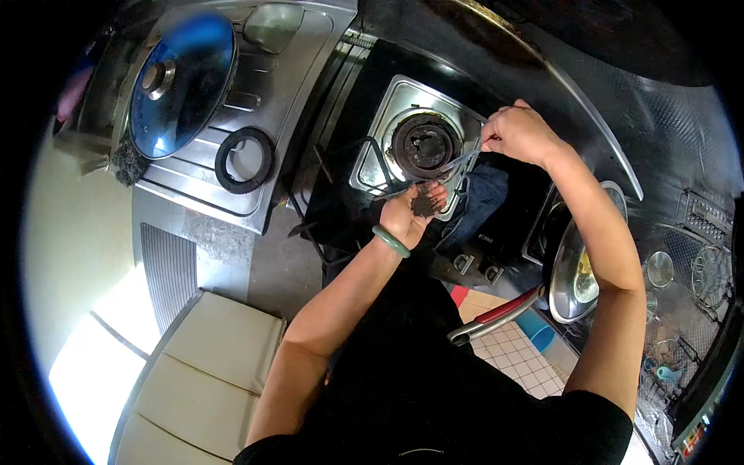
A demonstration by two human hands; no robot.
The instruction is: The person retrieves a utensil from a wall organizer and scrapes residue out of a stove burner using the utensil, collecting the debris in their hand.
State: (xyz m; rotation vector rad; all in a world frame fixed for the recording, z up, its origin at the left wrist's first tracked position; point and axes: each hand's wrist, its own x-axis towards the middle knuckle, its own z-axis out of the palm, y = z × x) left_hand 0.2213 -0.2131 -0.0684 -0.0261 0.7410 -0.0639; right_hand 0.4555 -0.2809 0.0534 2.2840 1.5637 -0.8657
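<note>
My left hand, a green bangle at its wrist, is palm up and cupped at the front of the gas burner. In its palm lies dark, crumbly debris. Fingers closed, my right hand grips a thin, flat metal tool. The tool slants down left, its far end over the burner's near edge, close to my left fingers; its exact kind is unclear. Dark residue covers the burner's centre. A crumpled dark blue cloth lies right of my left hand on the black stove.
A black pan support stands tilted left of the burner. On the steel drainboard are a glass lid and a black ring. At right, a pan with a red-trimmed handle juts toward me under a lid.
</note>
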